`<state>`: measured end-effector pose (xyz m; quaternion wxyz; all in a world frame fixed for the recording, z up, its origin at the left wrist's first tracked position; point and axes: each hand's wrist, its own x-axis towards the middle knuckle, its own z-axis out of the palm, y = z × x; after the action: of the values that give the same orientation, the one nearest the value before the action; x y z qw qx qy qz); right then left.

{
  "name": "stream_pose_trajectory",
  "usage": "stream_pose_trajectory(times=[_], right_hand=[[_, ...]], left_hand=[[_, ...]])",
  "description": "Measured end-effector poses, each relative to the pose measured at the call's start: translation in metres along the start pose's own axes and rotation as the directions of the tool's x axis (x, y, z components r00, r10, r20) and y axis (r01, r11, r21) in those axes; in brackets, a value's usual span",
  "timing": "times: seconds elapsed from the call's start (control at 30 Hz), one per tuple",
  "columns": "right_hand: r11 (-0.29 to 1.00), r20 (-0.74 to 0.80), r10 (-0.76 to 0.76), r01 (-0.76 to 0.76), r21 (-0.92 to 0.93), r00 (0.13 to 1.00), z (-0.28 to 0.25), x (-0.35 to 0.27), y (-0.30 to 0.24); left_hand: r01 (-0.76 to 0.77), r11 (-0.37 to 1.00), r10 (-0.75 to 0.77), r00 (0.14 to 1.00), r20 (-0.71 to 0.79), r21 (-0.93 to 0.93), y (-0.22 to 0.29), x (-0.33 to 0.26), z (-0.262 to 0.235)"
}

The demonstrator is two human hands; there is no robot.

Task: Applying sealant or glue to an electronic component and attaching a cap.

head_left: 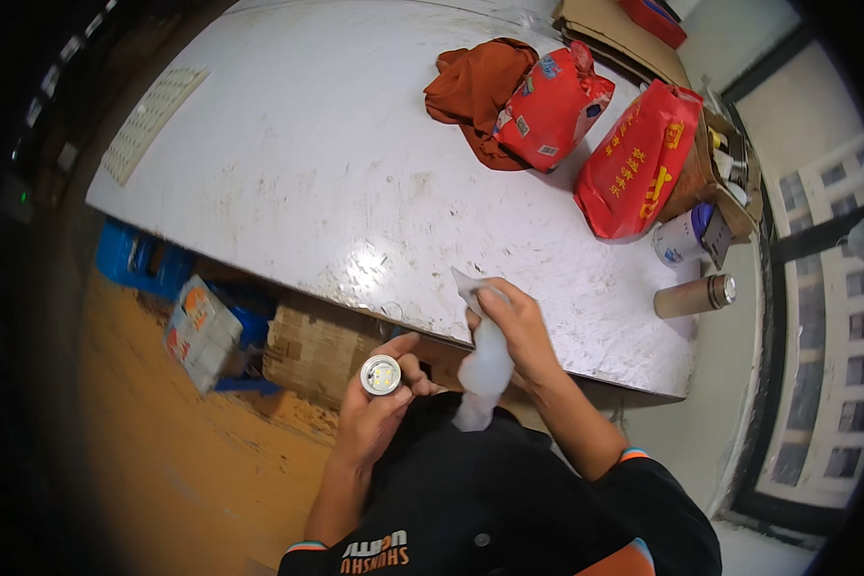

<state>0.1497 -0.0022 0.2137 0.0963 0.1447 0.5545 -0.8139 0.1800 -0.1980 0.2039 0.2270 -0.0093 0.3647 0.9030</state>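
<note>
Step in hand, as judged: handling a small, round, lamp-like piece with a silvery rim and yellow-dotted pale face (pixel 381 375), its wrap-like sheet kept apart. The piece sits in the left hand (pixel 365 422), just off the near edge of the white, scuffed tabletop (pixel 288 192), face toward the camera. Left: fingers curled, grasping its sides. Right hand (pixel 520 331): partly closed, pinching crumpled, translucent whitish plastic film (pixel 490 365), which hangs toward the lap. Next move probably calls for a steady left grip and a light right pinch, film clear of the face.
</note>
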Motion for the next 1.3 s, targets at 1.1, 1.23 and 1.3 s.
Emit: stream_pose_trajectory(times=[1.1,1.23,1.3], right_hand=[[0.334,0.883,0.441,-0.942,0.008,0.163,0.576,-0.111,0.352],[0.620,0.756,0.525,-0.784,-0.023,0.392,0.652,-0.088,0.347],[0.653,0.734,0.543,-0.754,-0.063,0.408,0.683,-0.072,0.351]], left_hand=[[0.257,0.358,0.845,0.321,-0.428,0.898,0.226,-0.405,-0.333],[0.337,0.533,0.696,0.348,-0.629,0.776,0.261,-0.409,-0.362],[0.224,0.564,0.721,0.334,-0.607,0.795,0.282,-0.403,-0.376]])
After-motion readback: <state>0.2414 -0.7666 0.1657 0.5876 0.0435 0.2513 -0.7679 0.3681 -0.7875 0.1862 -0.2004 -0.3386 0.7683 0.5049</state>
